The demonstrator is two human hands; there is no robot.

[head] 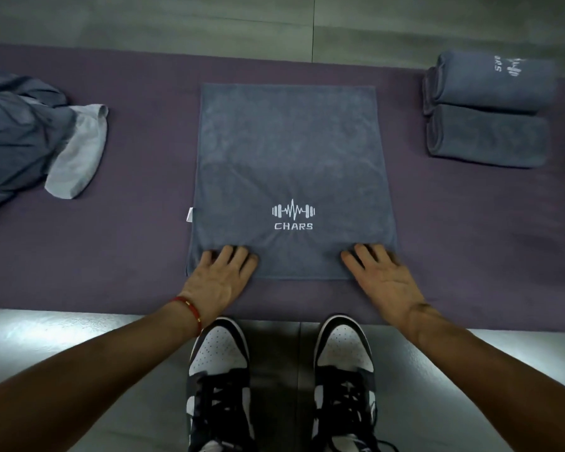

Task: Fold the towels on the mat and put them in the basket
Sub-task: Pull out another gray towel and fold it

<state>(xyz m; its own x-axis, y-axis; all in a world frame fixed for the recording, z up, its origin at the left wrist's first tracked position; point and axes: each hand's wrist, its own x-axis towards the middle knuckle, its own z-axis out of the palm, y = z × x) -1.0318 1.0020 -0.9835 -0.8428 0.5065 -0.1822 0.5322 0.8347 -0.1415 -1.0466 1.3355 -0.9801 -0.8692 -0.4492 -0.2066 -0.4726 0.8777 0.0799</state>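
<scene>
The left hand [221, 275] and right hand [380, 277] lie flat with straight fingers, pressing the near corners of a gray towel [291, 158]. The towel is spread on the purple mat [137, 249]. Folded towels [486, 109] sit right, a loose pile [23, 132] left.

- Both forearms are bare, with no sleeves in view.
- The left hand [221, 277] wears no ring or glove; on its wrist sits a thin red cord bracelet [190, 310] with a small gold-coloured bead.
- The right hand [380, 278] is bare too, with nothing on the wrist.
- On the feet are low lace-up sneakers: the left shoe [219, 380] and the right shoe [344, 376] each have a white perforated toe panel, dark overlays round the toe and eyelets, and black laces.
</scene>
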